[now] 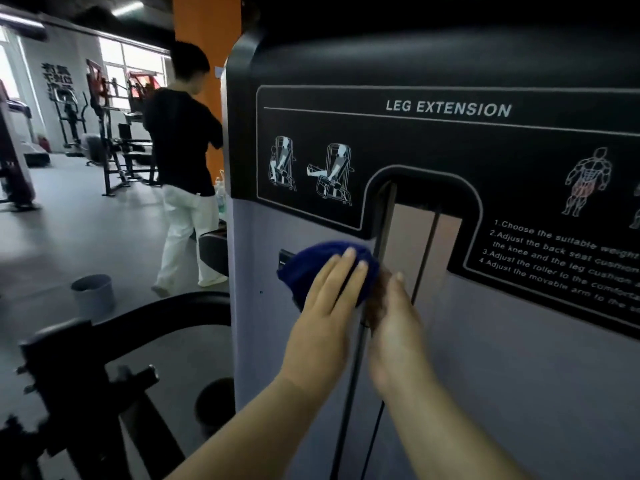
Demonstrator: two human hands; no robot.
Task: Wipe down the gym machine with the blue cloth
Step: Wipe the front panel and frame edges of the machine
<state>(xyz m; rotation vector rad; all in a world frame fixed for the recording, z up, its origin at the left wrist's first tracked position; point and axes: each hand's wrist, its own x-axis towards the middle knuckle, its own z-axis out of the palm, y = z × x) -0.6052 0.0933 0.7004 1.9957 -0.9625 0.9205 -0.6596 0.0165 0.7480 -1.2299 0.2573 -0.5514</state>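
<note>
Left hand (322, 306) flat, fingers (348, 263) straight and together, pressing the blue cloth (311, 268) against the machine (485, 358) panel, just left of the slot (420, 244) under the LEG EXTENSION label. Right hand (398, 327) edge-on beside the cloth; whether its fingers grip it, I can't tell.

A smooth grey gym floor (86, 230) stretches back to a white wall with large black characters (57, 81), beside bright daylit windows (135, 64). An orange square pillar (207, 26) rises under a dark ceiling. Black-framed exercise machines (114, 147) stand along the far side — a small grey plastic bucket (94, 295) sits on the floor, near a person in a black top and white trousers (183, 161).
</note>
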